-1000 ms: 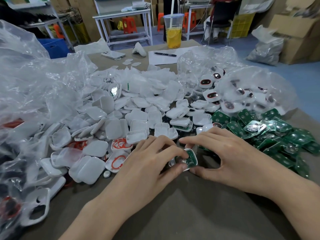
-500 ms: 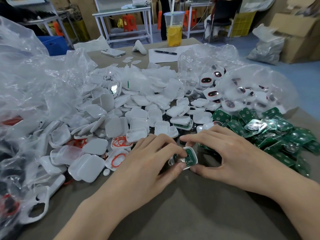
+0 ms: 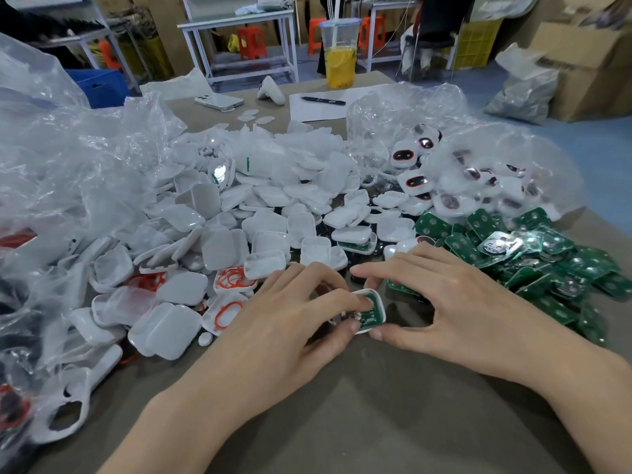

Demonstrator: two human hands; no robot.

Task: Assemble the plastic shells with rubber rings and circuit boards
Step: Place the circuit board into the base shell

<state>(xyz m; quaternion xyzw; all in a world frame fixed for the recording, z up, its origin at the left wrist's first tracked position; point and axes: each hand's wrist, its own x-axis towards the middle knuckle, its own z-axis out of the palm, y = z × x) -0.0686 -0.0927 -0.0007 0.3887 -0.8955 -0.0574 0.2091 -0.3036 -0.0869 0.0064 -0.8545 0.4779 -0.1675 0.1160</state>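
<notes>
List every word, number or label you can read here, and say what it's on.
No text is readable.
On the circuit board in the white shell: markings, too small.
On the shiny piece atop the green board pile: dark marks, blurred.
On the cardboard box: dark marks, blurred.

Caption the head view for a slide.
Left hand and right hand hold a white shell with a green board in it, beside heaps of shells and boards.

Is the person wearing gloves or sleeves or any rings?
No gloves. Both the left hand and the right hand are bare, with short plain nails and no rings. The left forearm and right forearm are bare too: no sleeves, watch or bracelet show.
</notes>
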